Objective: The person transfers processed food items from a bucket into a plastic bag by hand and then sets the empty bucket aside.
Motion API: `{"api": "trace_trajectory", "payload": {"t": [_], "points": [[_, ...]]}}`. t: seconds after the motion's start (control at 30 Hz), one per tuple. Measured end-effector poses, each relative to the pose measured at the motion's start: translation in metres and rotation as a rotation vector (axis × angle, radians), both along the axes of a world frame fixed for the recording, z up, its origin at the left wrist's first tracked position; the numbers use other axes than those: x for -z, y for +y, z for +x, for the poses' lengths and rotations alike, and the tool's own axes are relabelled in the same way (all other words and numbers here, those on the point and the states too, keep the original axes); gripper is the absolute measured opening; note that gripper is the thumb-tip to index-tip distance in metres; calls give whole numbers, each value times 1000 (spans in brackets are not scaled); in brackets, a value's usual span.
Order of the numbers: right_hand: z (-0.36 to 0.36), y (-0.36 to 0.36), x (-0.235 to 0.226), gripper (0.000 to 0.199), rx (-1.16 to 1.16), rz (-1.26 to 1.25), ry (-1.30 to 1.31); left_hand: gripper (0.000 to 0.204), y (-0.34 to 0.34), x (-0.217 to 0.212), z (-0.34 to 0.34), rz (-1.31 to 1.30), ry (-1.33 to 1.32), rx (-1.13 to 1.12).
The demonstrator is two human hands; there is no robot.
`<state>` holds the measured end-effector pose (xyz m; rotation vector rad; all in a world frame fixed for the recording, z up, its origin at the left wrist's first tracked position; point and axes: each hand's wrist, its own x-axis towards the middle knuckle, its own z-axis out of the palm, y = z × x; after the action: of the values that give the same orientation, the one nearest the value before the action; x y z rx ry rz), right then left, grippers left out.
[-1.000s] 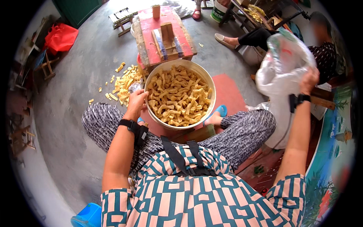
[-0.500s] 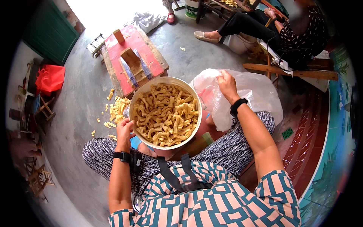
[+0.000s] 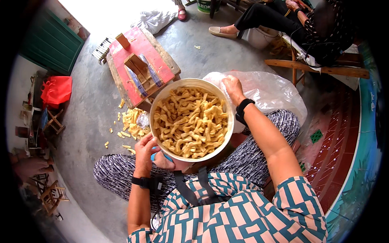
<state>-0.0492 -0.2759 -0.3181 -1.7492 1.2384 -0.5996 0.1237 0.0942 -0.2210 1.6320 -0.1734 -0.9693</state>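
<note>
visibly lettered bucket (image 3: 207,7), left hand (image 3: 144,153) on tub (image 3: 230,121)

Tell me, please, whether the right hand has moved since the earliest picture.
Yes. The right hand has moved to the left, and it is now much closer to the red-topped bench.

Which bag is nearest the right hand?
The large clear plastic bag, right of the bucket: the right hand holds it. The red bag is far left, the white sack beyond the bench.
</note>
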Motion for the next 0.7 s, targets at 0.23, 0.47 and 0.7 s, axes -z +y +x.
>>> {"api": "trace_trajectory", "payload": {"t": [0.23,0.47,0.7], "points": [[10,-14,-43,26,-87,-117,6,35,-29,-13,-41,-75,-53,67],[42,41,-93,31,-463,-319,109,36,-53,-18,-53,-73,-338,185],[16,58,-105,36,-607,-412,21,38,-73,-25,-61,-66,-682,293]]}}
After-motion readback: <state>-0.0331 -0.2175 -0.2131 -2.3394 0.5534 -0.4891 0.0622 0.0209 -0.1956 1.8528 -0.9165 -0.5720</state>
